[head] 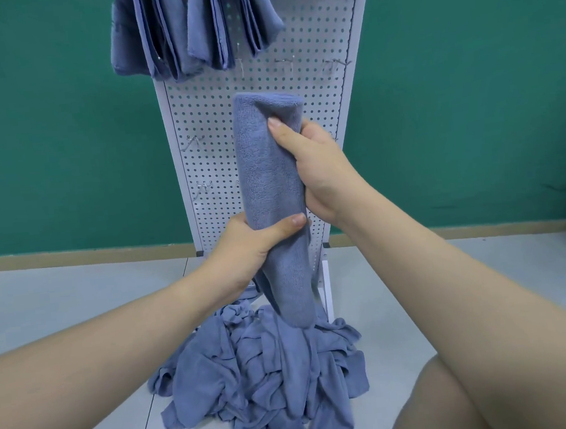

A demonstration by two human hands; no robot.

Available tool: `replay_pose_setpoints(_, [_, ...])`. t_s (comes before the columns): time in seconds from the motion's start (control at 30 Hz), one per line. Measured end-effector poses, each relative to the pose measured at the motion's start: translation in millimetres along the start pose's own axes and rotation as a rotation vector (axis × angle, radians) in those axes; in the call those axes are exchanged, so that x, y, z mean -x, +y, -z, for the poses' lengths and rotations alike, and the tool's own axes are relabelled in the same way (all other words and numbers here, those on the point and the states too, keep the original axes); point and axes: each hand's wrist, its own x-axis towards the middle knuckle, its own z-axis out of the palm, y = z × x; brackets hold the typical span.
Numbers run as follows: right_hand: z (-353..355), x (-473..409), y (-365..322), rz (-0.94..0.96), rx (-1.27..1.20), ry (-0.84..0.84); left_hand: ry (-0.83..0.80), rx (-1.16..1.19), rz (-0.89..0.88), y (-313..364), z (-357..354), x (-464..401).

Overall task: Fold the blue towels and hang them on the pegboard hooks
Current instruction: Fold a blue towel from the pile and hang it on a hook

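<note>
— Blue towel first: where do you have it?

— I see it folded into a long narrow bundle, held upright in the air in front of the white pegboard, its rounded fold at the top and its lower end hanging just above the pile of loose towels on the floor.

— And the hands?

— My right hand grips the upper part, thumb pressed across the front, fingers curled behind the cloth. My left hand holds the bundle lower down, thumb lying across its front and the rest of the hand wrapped round the left edge.

— Anything on the board yet?

— Several folded blue towels hang side by side at the top of the pegboard. Bare metal hooks stick out lower on the panel, some to the left of the held towel and others up on the right. Behind it all is a green wall.
</note>
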Motion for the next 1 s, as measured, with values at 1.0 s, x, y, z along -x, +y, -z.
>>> replay_pose_setpoints(1.0, [73, -26, -5, 0.043, -0.072, 0.329, 0.003, -0.163, 0.205, -53, -7, 8])
